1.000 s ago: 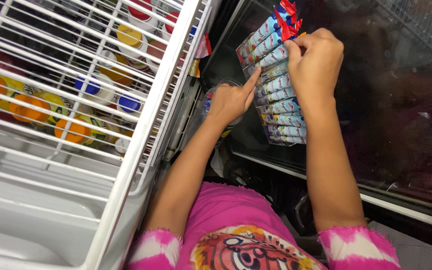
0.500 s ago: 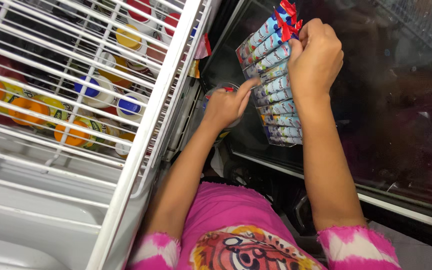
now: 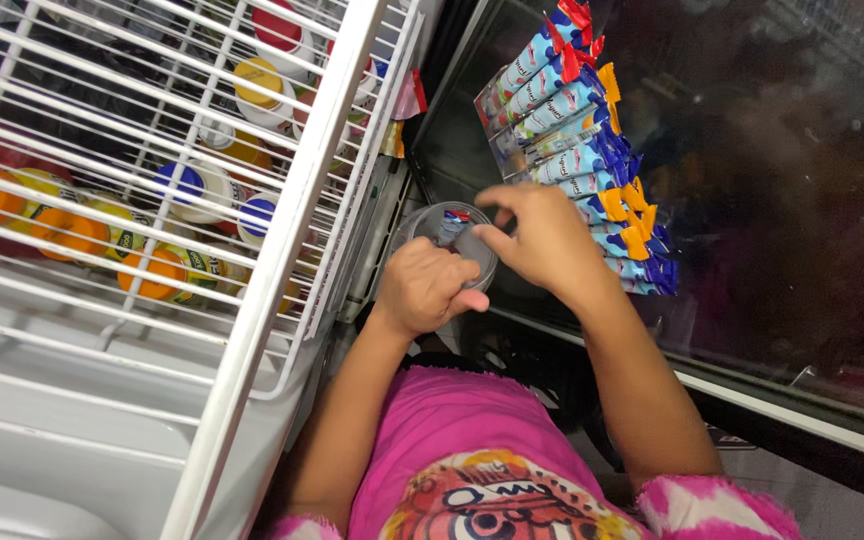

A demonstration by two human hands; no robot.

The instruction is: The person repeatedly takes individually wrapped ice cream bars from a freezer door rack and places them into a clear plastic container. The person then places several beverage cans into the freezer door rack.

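Note:
My left hand (image 3: 424,288) grips the near side of a clear round plastic container (image 3: 452,240) that holds a few small wrapped items. My right hand (image 3: 542,235) hovers over the container's far rim with fingers curled, thumb and forefinger close together at the opening; whether they pinch anything I cannot tell. Just beyond my right hand, a row of upright blue, red and orange sachets (image 3: 592,150) stands packed in a clear rack inside the dark fridge door shelf.
A white wire shelf (image 3: 282,200) fills the left side, with bottles capped in blue, yellow, orange and red (image 3: 182,185) beneath it. A dark glass surface (image 3: 782,200) lies to the right. My pink top (image 3: 472,460) shows at the bottom.
My right hand left the top of the sachet row and came down to the container. My left hand stopped pointing at the sachets and closed on the container's side.

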